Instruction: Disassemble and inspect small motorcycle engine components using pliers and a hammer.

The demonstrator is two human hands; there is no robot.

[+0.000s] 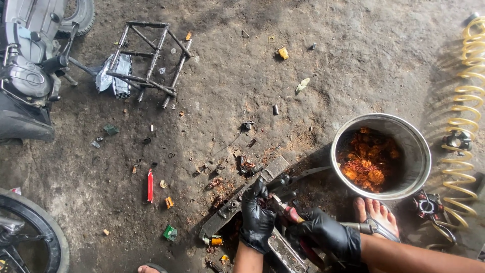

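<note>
Steel pot (422, 151) near the sandalled foot (376, 215): already part-filled with stripped copper wire (368, 159). Metal bar (242, 199) on the ground, under work. Left hand (256, 218), black-gloved: pressed onto a small part, unidentifiable. Right hand (328, 235), gloved: clenched around red-handled pliers (288, 213), jaws at that part.

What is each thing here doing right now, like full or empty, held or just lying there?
Left hand: gloved, gripping a small metal part.
Right hand: gloved, closed on red-handled pliers.
Metal bowl: upright, partly filled with copper wire.
Metal frame: lying on the ground, untouched.
Yellow hose: coiled.
Red stick: lying loose.
</note>
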